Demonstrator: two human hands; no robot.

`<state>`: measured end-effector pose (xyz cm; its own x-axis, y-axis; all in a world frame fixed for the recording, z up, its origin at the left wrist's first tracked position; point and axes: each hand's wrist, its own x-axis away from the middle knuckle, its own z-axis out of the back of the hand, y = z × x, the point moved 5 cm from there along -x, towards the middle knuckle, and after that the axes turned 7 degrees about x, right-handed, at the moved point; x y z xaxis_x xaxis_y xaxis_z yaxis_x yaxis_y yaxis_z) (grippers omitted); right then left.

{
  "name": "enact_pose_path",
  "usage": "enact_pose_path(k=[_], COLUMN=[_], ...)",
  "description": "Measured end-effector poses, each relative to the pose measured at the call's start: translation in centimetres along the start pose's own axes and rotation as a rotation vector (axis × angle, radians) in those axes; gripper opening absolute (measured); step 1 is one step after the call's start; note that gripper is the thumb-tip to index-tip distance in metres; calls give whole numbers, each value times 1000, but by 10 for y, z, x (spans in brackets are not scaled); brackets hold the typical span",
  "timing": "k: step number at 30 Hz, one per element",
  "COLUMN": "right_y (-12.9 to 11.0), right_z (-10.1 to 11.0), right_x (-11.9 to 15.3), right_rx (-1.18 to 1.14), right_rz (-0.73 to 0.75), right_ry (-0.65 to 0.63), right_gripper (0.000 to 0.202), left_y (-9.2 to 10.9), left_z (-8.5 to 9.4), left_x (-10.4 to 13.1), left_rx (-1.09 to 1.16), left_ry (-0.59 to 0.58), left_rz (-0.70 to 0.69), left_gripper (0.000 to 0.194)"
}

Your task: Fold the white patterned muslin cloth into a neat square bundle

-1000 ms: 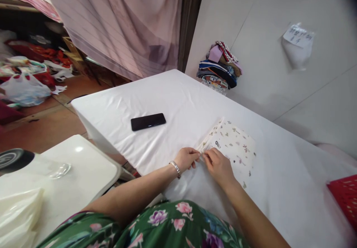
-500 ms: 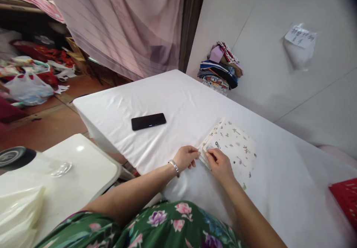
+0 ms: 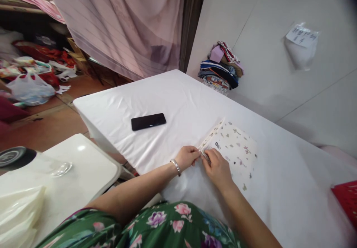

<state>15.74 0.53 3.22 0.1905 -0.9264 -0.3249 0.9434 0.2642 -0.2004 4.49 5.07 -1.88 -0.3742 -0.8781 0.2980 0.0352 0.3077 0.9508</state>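
A folded cream cloth (image 3: 237, 147) with a small plant-like print lies flat on the white-covered table (image 3: 178, 99), its layers showing along the left edge. My left hand (image 3: 187, 158), with a silver bracelet at the wrist, pinches the cloth's near left corner between thumb and fingers. Close beside it, my right hand (image 3: 217, 168) is closed on the same corner, fingers bent over the edge. The two hands almost touch. Part of the corner is hidden under the fingers.
A black phone (image 3: 148, 121) lies left of the cloth. Folded clothes (image 3: 219, 69) are stacked by the wall at the table's far edge. A red basket (image 3: 346, 199) stands at right. On a white side table (image 3: 83, 166) lies a clear, black-lidded bottle (image 3: 41, 162).
My right hand has shifted slightly left, closer to my left hand, and its fingers now curl over the cloth's corner. My left hand has barely moved.
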Motion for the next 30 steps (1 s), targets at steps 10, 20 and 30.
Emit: enact_pose_path(k=[10,20,30], right_y=[23,13,10], right_z=[2,7,4], right_x=[3,6,7], right_rx=[-280,-219,-169], right_rz=[-197,-122,-87], right_ry=[101,162,138], right_gripper=[14,9,11], left_y=[21,16,26], left_z=[29,11,7], left_x=[12,11,15], left_rx=[-435,-736,-452], left_ry=[140,146,140], left_rz=[-131,-148,-243], left_gripper=[25,20,13])
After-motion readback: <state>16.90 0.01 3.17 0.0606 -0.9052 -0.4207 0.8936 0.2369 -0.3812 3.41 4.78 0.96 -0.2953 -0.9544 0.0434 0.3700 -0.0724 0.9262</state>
